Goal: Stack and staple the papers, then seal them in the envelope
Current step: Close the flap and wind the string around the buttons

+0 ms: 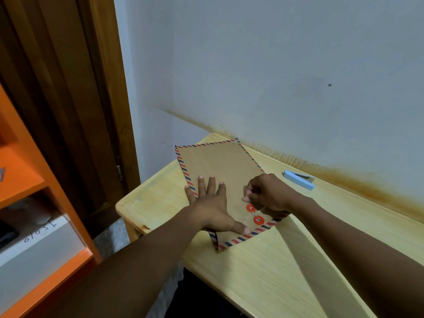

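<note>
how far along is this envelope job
Nearly done. No loose papers show and the stapler lies aside, so they are likely inside the envelope. The left hand presses it flat; the right hand pinches the string by the red discs. Left: finish winding.

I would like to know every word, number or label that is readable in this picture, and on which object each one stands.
"0/0 TS", roughly: handwritten in dark ink on the white box inside the orange shelf unit; it is tilted and the reading is uncertain.
Brown paper envelope with red and blue striped border: no text visible.
Light blue stapler: no brand or label can be read.
</note>
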Demonstrator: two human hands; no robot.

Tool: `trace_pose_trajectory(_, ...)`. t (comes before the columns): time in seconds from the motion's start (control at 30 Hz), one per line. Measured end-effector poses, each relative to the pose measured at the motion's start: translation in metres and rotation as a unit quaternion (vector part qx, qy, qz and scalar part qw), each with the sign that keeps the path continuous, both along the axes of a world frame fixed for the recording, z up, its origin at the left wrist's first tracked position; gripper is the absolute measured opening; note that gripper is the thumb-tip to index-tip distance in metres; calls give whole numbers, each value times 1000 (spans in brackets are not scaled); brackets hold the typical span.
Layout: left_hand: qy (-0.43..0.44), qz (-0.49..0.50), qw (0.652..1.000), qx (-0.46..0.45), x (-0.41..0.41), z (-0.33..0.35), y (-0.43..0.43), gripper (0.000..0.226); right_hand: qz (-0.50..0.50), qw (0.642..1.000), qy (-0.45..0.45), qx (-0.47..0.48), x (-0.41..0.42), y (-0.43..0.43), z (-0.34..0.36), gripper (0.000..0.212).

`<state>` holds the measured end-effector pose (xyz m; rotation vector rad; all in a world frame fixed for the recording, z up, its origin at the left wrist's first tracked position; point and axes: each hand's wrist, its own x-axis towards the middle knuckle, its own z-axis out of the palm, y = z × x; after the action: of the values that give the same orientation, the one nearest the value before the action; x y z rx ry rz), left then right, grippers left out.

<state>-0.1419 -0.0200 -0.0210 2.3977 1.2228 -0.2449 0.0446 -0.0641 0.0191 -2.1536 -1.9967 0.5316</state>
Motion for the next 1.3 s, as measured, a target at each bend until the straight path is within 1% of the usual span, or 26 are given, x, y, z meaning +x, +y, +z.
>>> trace_pose_trajectory(0.13,-12,42,999,12,8,0,-7,149,21,1000,10,15,-10,8,-6,14)
trace_pose_trajectory(0.3,-32,97,993,53,26,-4,-15,145,-3,998,56,11,-1,5,-11,12)
trace_pose_trajectory(0.4,-35,106,992,55,27,-6,-14,149,-16,997,71,12,2,6,-12,12)
trace_pose_trajectory(0.47,-35,107,992,57,27,-6,-14,149,-7,997,79,12,0,7,-12,12)
trace_pose_trajectory(0.57,-34,105,992,56,27,-6,-14,150,2,997,75,16,-4,8,-12,11)
trace_pose_trajectory(0.73,-36,107,992,61,25,-7,-14,151,-17,997,78,9,1,8,-13,14)
trace_pose_trajectory(0.93,-34,102,992,59,24,-5,-16,151,-49,997,52,-3,13,-3,-6,14)
trace_pose_trajectory(1.07,-25,100,993,54,24,-3,-17,151,-50,998,-31,3,16,-15,-4,15)
trace_pose_trajectory(1.17,-13,95,994,45,23,0,-17,152,-49,994,-97,25,17,-28,-2,13)
trace_pose_trajectory(1.3,5,72,997,19,18,6,-12,151,-37,988,-135,69,21,-49,0,16)
